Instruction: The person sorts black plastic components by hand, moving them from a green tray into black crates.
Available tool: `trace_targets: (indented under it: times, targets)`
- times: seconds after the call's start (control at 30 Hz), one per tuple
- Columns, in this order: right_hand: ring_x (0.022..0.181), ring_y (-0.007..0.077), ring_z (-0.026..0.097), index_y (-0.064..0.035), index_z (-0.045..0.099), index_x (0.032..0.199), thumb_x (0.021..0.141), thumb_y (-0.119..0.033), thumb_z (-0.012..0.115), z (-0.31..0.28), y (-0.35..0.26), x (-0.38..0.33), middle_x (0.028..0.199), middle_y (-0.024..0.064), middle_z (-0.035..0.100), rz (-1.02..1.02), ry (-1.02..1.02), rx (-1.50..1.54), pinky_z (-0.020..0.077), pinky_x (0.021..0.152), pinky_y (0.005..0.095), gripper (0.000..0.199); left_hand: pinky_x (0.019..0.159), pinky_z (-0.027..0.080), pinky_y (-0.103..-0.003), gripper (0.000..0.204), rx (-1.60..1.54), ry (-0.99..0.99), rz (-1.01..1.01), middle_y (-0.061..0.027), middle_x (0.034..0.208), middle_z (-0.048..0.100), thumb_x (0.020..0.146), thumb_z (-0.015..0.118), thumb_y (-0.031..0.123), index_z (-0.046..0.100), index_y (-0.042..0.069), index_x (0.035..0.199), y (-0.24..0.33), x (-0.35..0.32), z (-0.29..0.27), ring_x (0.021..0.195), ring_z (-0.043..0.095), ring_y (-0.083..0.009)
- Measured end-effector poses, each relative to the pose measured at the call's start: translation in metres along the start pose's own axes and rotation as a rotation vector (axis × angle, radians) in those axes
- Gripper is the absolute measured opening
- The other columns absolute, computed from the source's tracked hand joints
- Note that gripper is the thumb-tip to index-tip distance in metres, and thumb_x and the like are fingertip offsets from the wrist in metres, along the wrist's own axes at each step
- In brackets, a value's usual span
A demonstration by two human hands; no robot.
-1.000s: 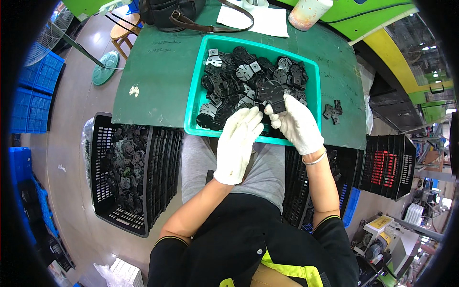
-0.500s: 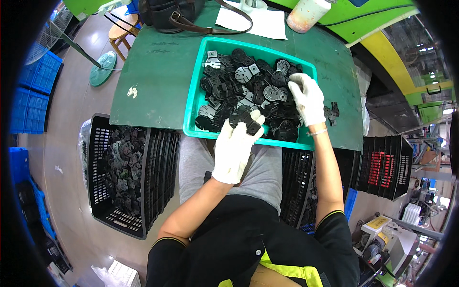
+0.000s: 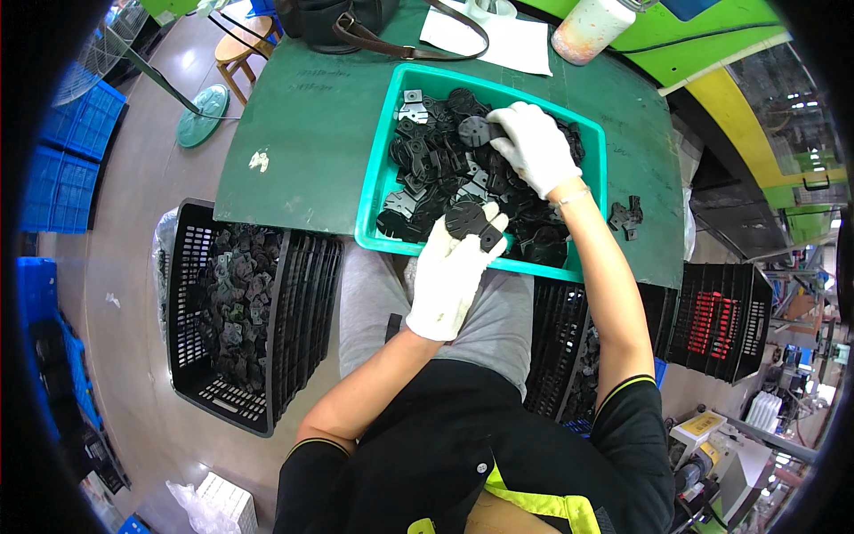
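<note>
A teal plastic bin [image 3: 374, 182] on the green table holds a heap of black plastic parts [image 3: 431, 158], each with a round disc and a flat tab; some show greyish faces. At the bin's near edge my left hand [image 3: 447, 283], in a white glove, has its fingers closed round a black disc-shaped part [image 3: 466, 219], its tab toward the right. Over the far side of the heap my right hand [image 3: 539, 149], also gloved, pinches another black part [image 3: 478, 132] by its tab end, the round disc pointing left.
Several loose black parts [image 3: 627, 216] lie on the green table [image 3: 298, 147] right of the bin. A dark bag [image 3: 334, 25], white paper [image 3: 525, 44] and a bottle [image 3: 589, 31] stand at the back. A black crate [image 3: 240, 405] of parts is at my left, another crate [image 3: 722, 325] at right.
My right hand has moved left over the heap, and a black part now shows in its fingers. The left hand still holds its part, nearly in place; the whole view has shifted slightly.
</note>
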State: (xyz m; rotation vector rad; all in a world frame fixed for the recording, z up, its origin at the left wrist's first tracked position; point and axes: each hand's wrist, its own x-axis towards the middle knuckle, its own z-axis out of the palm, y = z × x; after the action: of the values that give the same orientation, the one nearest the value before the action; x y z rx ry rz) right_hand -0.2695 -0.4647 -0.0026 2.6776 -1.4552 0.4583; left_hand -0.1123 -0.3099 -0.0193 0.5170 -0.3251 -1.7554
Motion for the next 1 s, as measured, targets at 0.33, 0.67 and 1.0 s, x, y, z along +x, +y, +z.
trace_targets:
  times: [0.33,0.67,1.0]
  targets:
    - [0.068,0.0126,0.055,-0.0015,0.06,0.103,0.072,-0.009,0.074,-0.043,-0.092,-0.105,0.087,0.0063,0.058,0.491,0.294,0.634,0.0463,0.064,0.0262,0.035,0.095,0.048,-0.04,0.041,0.063,0.035,0.02,-0.0153,0.123,0.052,0.088,0.042,-0.006,0.038,-0.001,0.129,-0.003,-0.002,-0.003,0.111,0.055,-0.0235]
    - [0.064,0.0107,0.057,0.0004,0.058,0.102,0.07,-0.005,0.077,-0.029,-0.125,-0.13,0.091,0.0067,0.057,0.563,0.442,0.85,0.0467,0.06,0.0239,0.037,0.087,0.049,-0.025,0.045,0.3,0.023,-0.034,-0.0089,0.11,0.058,0.085,0.046,-0.007,0.041,0.0,0.128,-0.001,-0.02,-0.004,0.091,0.058,-0.011]
    - [0.079,0.0233,0.059,-0.0009,0.058,0.096,0.067,-0.002,0.078,-0.021,-0.131,-0.151,0.092,0.0128,0.057,0.392,0.544,0.655,0.0486,0.065,0.0309,0.036,0.099,0.043,-0.031,0.042,0.178,-0.089,0.043,-0.016,0.119,0.058,0.083,0.04,-0.014,0.045,-0.002,0.122,-0.008,-0.03,0.002,0.112,0.056,-0.021]
